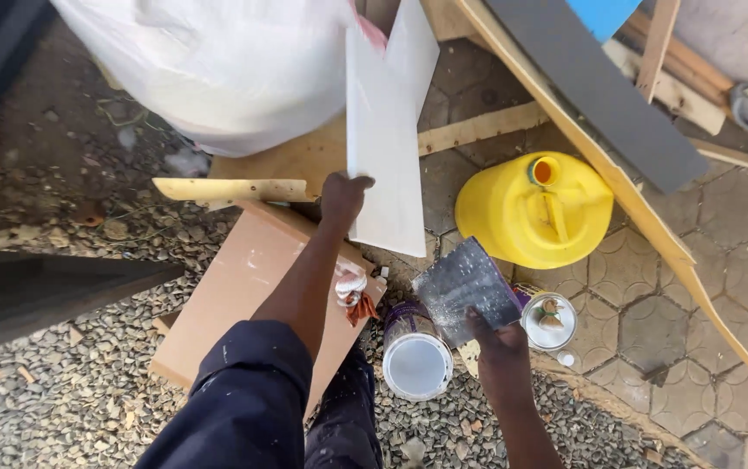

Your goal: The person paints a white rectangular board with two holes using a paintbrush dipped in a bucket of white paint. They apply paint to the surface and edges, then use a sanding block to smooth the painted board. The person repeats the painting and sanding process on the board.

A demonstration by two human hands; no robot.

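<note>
My left hand (342, 196) reaches forward, its fingers clenched on the lower left edge of a white board (387, 139), which stands tilted upright over the paving, its bottom corner just above the ground beside the yellow jerrycan (513, 213); my right hand (502, 347) sits lower and nearer to me, its fingers grasping the handle of a wide putty knife (463, 287) whose grey, smeared blade points up and away from me; just left of that blade, on the gravel, stands an open tin of white filler (415, 363), and just right of it lies a round lid (549, 321) with something small resting in it; under my left forearm a tan board (235, 295) lies flat with a bunched rag (352, 291) at its near edge; a pale wooden strip (230, 188) lies beyond it; a big white plastic sack (217, 69) fills the top left; long wooden battens (617, 182) and a dark plank (599, 91) slant across the hexagonal pavers on the right.
</note>
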